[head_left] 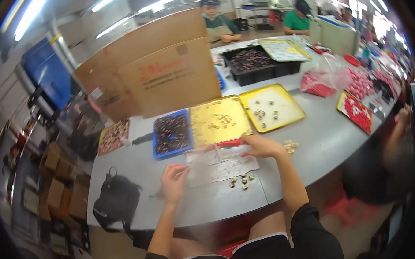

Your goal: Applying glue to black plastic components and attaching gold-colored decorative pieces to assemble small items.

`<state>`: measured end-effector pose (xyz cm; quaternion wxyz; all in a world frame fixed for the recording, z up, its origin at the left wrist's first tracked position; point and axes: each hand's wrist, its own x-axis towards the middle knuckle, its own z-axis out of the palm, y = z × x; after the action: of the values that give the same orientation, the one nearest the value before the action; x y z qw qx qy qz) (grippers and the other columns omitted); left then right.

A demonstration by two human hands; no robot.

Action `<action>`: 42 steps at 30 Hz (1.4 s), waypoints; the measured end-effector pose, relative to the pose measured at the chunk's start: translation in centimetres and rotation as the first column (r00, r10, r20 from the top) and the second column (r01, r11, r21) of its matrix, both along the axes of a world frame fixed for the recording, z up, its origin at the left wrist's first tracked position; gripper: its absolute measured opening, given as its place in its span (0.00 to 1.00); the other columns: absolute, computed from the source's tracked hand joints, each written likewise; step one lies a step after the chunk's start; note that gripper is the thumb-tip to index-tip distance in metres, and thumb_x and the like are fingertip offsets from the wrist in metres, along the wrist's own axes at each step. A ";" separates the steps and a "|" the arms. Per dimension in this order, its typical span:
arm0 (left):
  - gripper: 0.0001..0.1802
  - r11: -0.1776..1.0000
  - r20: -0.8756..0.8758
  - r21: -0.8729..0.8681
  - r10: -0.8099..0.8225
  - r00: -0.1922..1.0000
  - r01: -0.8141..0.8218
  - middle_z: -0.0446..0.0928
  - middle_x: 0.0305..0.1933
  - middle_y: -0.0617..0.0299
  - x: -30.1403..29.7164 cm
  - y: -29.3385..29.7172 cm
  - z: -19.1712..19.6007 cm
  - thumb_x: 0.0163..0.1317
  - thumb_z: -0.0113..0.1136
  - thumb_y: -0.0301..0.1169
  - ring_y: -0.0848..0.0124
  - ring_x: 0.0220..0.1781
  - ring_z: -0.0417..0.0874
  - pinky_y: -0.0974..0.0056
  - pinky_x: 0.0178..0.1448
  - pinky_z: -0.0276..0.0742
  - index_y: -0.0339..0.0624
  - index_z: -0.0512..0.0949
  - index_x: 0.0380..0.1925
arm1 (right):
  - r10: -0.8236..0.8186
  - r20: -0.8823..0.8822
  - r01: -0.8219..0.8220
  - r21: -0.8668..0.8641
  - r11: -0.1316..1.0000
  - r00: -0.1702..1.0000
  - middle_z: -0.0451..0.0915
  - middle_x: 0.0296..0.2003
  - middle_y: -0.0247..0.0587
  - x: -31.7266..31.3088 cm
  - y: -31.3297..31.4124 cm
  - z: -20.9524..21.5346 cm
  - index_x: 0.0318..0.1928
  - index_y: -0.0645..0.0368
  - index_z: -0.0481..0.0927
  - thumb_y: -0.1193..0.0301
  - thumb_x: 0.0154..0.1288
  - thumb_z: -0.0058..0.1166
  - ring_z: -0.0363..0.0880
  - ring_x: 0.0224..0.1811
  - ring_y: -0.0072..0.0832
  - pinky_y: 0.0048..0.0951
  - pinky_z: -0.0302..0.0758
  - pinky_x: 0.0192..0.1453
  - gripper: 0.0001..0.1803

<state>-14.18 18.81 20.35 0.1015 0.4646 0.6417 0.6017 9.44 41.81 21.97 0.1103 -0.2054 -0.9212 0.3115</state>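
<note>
Right hand (261,146) curls by the white sheet's (224,172) right edge, left hand (173,180) by its left, grips unclear, small cubes (245,186) just nearside, seemingly for easy reach.

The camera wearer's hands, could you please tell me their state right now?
Left hand: fingers drawn together; holding cannot be told.
Right hand: fingers bent, thumb apart; grip cannot be told.

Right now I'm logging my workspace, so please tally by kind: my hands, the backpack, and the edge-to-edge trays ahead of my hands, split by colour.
Hands: 2
Backpack: 1
Blue tray: 1
Yellow trays: 2
Total: 6
</note>
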 end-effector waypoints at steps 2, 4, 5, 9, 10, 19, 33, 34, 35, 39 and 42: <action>0.05 0.998 0.011 -0.013 -0.067 0.998 0.067 0.77 0.41 0.59 0.9 1.4 0.4 0.56 0.64 0.22 0.72 0.43 0.80 0.69 0.47 0.78 0.34 0.81 0.33 | -0.017 -0.149 0.021 0.029 0.999 0.989 0.78 0.40 0.51 -0.6 0.1 -0.3 0.44 0.65 0.70 0.65 0.61 0.59 0.78 0.41 0.41 0.34 0.75 0.45 0.18; 0.05 0.993 0.142 -0.045 -0.098 0.985 0.105 0.79 0.38 0.60 1.6 2.5 0.3 0.57 0.63 0.23 0.73 0.41 0.80 0.70 0.48 0.76 0.35 0.81 0.34 | -0.122 -0.170 0.086 -0.206 0.975 0.978 0.78 0.39 0.47 -1.6 -1.7 3.0 0.44 0.65 0.70 0.68 0.65 0.55 0.81 0.37 0.33 0.30 0.77 0.40 0.15; 0.05 0.988 0.195 -0.060 -0.126 0.973 0.140 0.80 0.37 0.62 2.3 3.1 0.7 0.58 0.63 0.23 0.74 0.41 0.80 0.70 0.48 0.74 0.34 0.81 0.35 | -0.161 -0.276 0.051 -0.368 0.928 0.948 0.78 0.39 0.46 -1.8 -2.6 3.9 0.46 0.65 0.70 0.68 0.66 0.53 0.81 0.36 0.30 0.29 0.77 0.39 0.14; 0.06 0.964 0.248 -0.067 -0.233 0.940 0.256 0.80 0.40 0.60 4.1 5.9 0.0 0.58 0.62 0.22 0.73 0.44 0.80 0.70 0.50 0.74 0.34 0.81 0.35 | -0.285 -0.458 -0.081 -0.630 0.773 0.842 0.75 0.45 0.43 -2.3 -1.6 2.0 0.48 0.68 0.72 0.58 0.66 0.54 0.78 0.47 0.25 0.25 0.77 0.46 0.23; 0.06 0.962 0.252 -0.070 -0.240 0.938 0.265 0.80 0.40 0.60 4.5 6.3 -0.2 0.58 0.62 0.22 0.73 0.44 0.80 0.70 0.50 0.74 0.34 0.81 0.35 | -0.306 -0.558 -0.182 -0.654 0.734 0.772 0.75 0.45 0.43 -2.7 -1.5 1.7 0.51 0.69 0.71 0.59 0.66 0.53 0.78 0.47 0.25 0.26 0.78 0.48 0.24; 0.07 0.954 0.151 -0.011 -0.293 0.944 0.298 0.79 0.43 0.55 4.6 6.3 -3.7 0.54 0.62 0.15 0.74 0.43 0.80 0.72 0.47 0.77 0.35 0.81 0.34 | -0.529 -0.586 -0.389 -0.807 0.443 0.614 0.77 0.50 0.48 -3.9 -2.1 0.3 0.46 0.64 0.71 0.72 0.63 0.56 0.80 0.50 0.45 0.46 0.75 0.58 0.14; 0.22 0.973 -0.052 0.205 -0.095 0.994 0.104 0.81 0.37 0.58 5.6 6.0 -2.9 0.43 0.74 0.22 0.72 0.38 0.79 0.69 0.44 0.73 0.39 0.71 0.36 | -0.511 -0.588 -0.348 -0.799 0.491 0.627 0.77 0.36 0.48 -5.3 -3.8 -0.4 0.50 0.58 0.66 0.53 0.73 0.39 0.65 0.18 0.17 0.16 0.61 0.19 0.21; 0.25 0.978 -0.113 0.176 -0.095 0.989 0.114 0.80 0.37 0.55 5.6 5.8 -2.9 0.43 0.73 0.19 0.70 0.41 0.80 0.68 0.47 0.72 0.39 0.68 0.38 | -0.484 -0.594 -0.345 -0.788 0.510 0.642 0.77 0.35 0.48 -5.3 -4.0 -0.4 0.50 0.58 0.66 0.53 0.73 0.39 0.65 0.18 0.17 0.16 0.61 0.18 0.20; 0.26 0.976 -0.079 0.185 -0.102 0.992 0.115 0.80 0.37 0.56 5.6 5.7 -3.1 0.43 0.74 0.19 0.71 0.41 0.80 0.68 0.47 0.71 0.39 0.67 0.39 | -0.491 -0.584 -0.325 -0.793 0.515 0.646 0.77 0.34 0.49 -5.3 -4.2 -0.3 0.48 0.58 0.66 0.54 0.73 0.40 0.64 0.16 0.17 0.17 0.61 0.17 0.19; 0.27 0.974 -0.094 0.199 -0.088 0.992 0.106 0.79 0.36 0.57 5.7 5.7 -2.8 0.43 0.74 0.19 0.71 0.41 0.80 0.67 0.47 0.71 0.40 0.67 0.39 | -0.455 -0.586 -0.314 -0.780 0.541 0.671 0.77 0.33 0.50 -5.2 -4.4 -0.7 0.48 0.58 0.66 0.55 0.73 0.40 0.64 0.15 0.17 0.17 0.61 0.16 0.19; 0.27 0.972 -0.095 0.200 -0.107 0.990 0.125 0.79 0.36 0.57 5.7 5.7 -3.0 0.42 0.74 0.19 0.69 0.42 0.81 0.67 0.48 0.73 0.39 0.66 0.39 | -0.454 -0.573 -0.291 -0.783 0.550 0.682 0.77 0.32 0.50 -5.2 -4.5 -0.8 0.46 0.58 0.66 0.55 0.72 0.41 0.64 0.14 0.18 0.17 0.61 0.15 0.18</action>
<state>-8.43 24.47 17.33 0.0610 0.5342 0.5515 0.6378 4.25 37.29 21.17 0.3703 -0.1384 -0.5237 0.7546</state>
